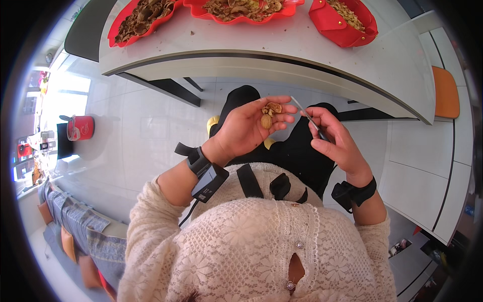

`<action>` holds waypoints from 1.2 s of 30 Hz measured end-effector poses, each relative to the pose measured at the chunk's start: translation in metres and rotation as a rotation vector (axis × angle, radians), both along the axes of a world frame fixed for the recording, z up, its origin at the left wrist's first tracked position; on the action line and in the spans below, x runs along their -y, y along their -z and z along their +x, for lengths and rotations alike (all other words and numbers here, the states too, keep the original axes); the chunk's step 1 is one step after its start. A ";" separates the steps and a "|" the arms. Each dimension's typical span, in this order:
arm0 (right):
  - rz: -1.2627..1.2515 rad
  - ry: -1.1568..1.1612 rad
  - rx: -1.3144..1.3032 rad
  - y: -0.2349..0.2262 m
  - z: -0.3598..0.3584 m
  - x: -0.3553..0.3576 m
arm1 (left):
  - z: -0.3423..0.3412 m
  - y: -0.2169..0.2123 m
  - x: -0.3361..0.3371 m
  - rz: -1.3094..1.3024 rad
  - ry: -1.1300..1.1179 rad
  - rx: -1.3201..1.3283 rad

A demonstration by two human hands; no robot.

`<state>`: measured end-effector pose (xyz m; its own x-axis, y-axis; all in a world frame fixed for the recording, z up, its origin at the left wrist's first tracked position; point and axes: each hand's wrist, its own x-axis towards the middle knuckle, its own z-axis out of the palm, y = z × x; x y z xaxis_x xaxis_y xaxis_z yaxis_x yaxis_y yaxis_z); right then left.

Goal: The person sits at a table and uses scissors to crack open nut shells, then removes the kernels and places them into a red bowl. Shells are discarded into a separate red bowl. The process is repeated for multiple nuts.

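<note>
Palm up, my left hand [247,125] cradles a cracked walnut [266,121] and broken shell pieces [273,108] on its fingers. The fingers lie nearly straight beneath them. In my right hand [338,138] is a slim metal tool with a dark handle [318,129], gripped between thumb and fingers. Its thin tip points up and left, close to my left fingertips and apart from the walnut. Whether it is a knife or a pick, I cannot tell. Both hands are over my lap, below the table's front edge.
Ahead stands a white table [282,38]. On it are a red dish of brown shells [123,40], a red dish of mixed shell bits [246,20] and a red tray of pale pieces [347,35]. A red bucket [83,128] stands at left; an orange-brown seat [446,93] is at right.
</note>
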<state>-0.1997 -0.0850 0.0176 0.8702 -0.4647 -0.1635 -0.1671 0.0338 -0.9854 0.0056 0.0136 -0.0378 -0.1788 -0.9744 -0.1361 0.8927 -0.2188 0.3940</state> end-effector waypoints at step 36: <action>-0.725 0.366 -0.047 -0.019 0.039 -0.005 | -0.008 -0.024 -0.001 0.008 0.078 -0.280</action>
